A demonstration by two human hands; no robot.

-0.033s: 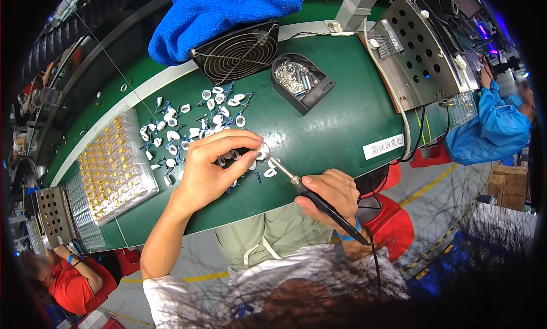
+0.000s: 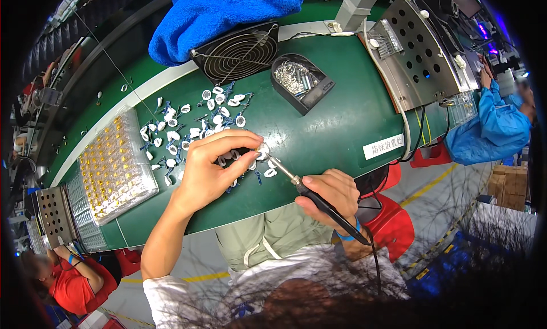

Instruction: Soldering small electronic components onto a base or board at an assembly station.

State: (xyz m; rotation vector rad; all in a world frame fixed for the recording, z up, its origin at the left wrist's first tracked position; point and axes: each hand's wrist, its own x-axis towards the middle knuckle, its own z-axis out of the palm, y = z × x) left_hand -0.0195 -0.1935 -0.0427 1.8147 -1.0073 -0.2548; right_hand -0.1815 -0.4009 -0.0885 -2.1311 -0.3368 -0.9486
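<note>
Between the thumb and forefinger of my left hand point(image 2: 219, 158) is a small round white plastic part point(image 2: 262, 151). My right hand point(image 2: 332, 195) grips a soldering iron point(image 2: 326, 206) with a black handle, its metal tip touching or very near that white part. The exact contact point is too small to make out. Around and beyond my left hand, many loose white oval parts with dark blue tails point(image 2: 218, 119) lie scattered on the green bench point(image 2: 342, 124). A few more lie under and beside my fingers, partly hidden.
A clear tray of gold-coloured pieces point(image 2: 114, 163) lies at the left. Behind the parts stand a black fan point(image 2: 242, 52), a blue towel point(image 2: 228, 18) and a black box of metal bits point(image 2: 302, 84). A perforated metal panel point(image 2: 419, 52) stands at the right. Co-workers sit at both sides.
</note>
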